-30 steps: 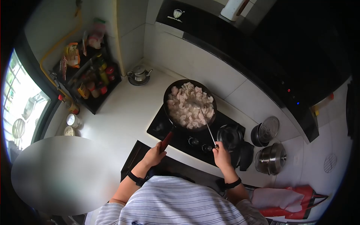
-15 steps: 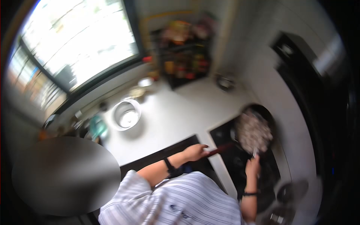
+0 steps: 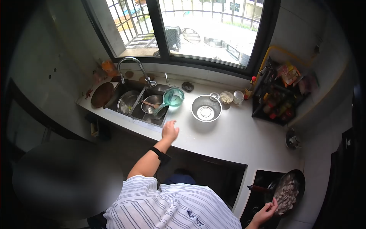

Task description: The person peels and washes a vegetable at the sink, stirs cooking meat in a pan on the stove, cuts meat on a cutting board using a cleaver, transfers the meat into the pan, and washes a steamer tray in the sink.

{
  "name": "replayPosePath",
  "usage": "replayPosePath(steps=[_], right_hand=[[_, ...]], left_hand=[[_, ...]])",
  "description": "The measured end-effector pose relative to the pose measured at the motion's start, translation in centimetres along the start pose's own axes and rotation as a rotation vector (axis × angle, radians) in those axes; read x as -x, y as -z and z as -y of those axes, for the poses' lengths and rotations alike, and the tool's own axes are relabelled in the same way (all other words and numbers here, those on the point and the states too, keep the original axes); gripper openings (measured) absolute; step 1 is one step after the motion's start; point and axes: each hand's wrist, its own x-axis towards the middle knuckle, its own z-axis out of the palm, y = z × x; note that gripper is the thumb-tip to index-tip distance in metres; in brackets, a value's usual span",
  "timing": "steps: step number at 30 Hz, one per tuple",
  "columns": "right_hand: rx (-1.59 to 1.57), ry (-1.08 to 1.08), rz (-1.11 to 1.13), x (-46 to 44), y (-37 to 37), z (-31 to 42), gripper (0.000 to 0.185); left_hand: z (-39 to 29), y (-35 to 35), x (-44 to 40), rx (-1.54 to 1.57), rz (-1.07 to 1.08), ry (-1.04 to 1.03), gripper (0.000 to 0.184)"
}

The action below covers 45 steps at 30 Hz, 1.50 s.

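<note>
My left hand [image 3: 170,131] is over the front of the counter with its fingers apart and nothing in it. Just beyond it, a translucent teal water scoop [image 3: 173,98] rests by the sink's right edge. My right hand [image 3: 269,210] is at the near rim of a dark frying pan [image 3: 300,183], fingers pressed together; whatever they grip is hidden. Pieces of pale, greyish meat [image 3: 286,195] fill the pan, which sits on the black stove [image 3: 263,177]. The pan's dark red handle [image 3: 257,188] points left, with no hand on it.
Left is a double sink [image 3: 140,113] with metal bowls and a tap [image 3: 131,61]. On the white counter [image 3: 236,133] stand a metal pot [image 3: 206,108], a bowl of pale pieces [image 3: 227,97], a jar [image 3: 238,97] and a sauce bottle [image 3: 249,87]. A black rack [image 3: 274,101] fills the corner.
My left hand has let go of the pan handle and moved left towards the sink. The view has swung left. My right hand stays at the pan.
</note>
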Motion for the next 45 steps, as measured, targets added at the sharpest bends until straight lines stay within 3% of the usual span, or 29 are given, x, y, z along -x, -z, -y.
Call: replayPosePath(steps=[4,8,10,12,13,14,16,18,20,25,32,37,42,45], right_hand=[[-0.007,0.046,-0.015,3.7,-5.0,3.7,0.025],[0.120,-0.083,-0.043,7.6,-9.1,9.3,0.022],[0.226,0.015,-0.159,9.5,-12.5,12.6,0.020],[0.159,0.061,-0.183,11.9,-15.7,12.7,0.018],[0.085,-0.081,-0.101,13.3,-16.9,11.9,0.016],[0.090,-0.054,0.035,14.1,-17.3,14.4,0.021],[0.195,-0.061,0.049,15.8,-17.8,15.6,0.017],[0.219,-0.093,-0.016,16.2,-17.6,17.8,0.016],[0.239,-0.125,-0.078,16.6,-16.6,18.8,0.015],[0.182,-0.189,-0.144,16.7,-15.4,16.9,0.017],[0.166,-0.093,-0.213,14.8,-11.6,12.0,0.016],[0.130,-0.141,-0.322,12.1,-5.9,8.6,0.014],[0.254,-0.041,-0.409,10.8,1.2,5.2,0.013],[0.215,-0.149,-0.450,11.2,5.1,3.0,0.014]], left_hand=[[8.0,1.5,-8.2,-0.136,-0.011,0.257,0.062],[13.2,0.3,-15.2,-0.216,0.255,0.302,0.073],[16.5,-2.5,-18.4,-0.163,0.451,0.243,0.080],[20.3,-6.2,-19.7,0.057,0.484,0.070,0.067],[19.9,-5.9,-19.9,0.365,0.698,0.229,0.057],[19.9,-6.5,-20.0,0.430,0.761,0.213,0.048],[18.7,-6.8,-19.2,0.620,0.811,0.211,0.038],[18.2,-8.2,-18.6,0.713,0.725,0.200,0.026],[17.6,-8.9,-17.6,0.906,0.774,0.303,0.021],[14.4,-5.0,-15.0,0.926,0.887,0.289,0.019],[5.4,1.7,-10.1,0.861,1.031,0.163,0.016],[-4.4,4.6,-6.7,0.942,1.168,0.038,0.017],[-17.4,4.5,-1.0,0.983,1.385,-0.093,0.014],[-24.0,2.0,2.7,0.976,1.454,-0.183,0.015]])
